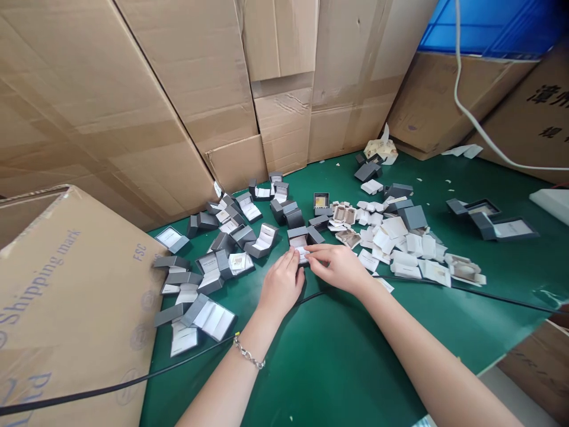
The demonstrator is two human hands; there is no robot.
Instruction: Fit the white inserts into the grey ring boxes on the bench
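A small dark grey hinged gift box [298,239], lid raised, sits on the green table between my hands. My left hand [281,281], with a chain bracelet at its wrist, grips the box's near left side with its fingers close together. From the right, my right hand [340,268] has its fingers closed on the white insert [303,254] in the box. The fingertips partly hide the insert. Many similar open boxes [263,239] lie to the left. Loose white inserts [393,232] are heaped to the right, some turned over and showing hollow undersides.
A large carton [84,296] borders the table [338,362] on the left, and tall cardboard boxes [164,77] line the back. A black cable [111,388] crosses the table beneath my arms. More grey boxes [493,220] lie at right, near a hanging white cord [471,118].
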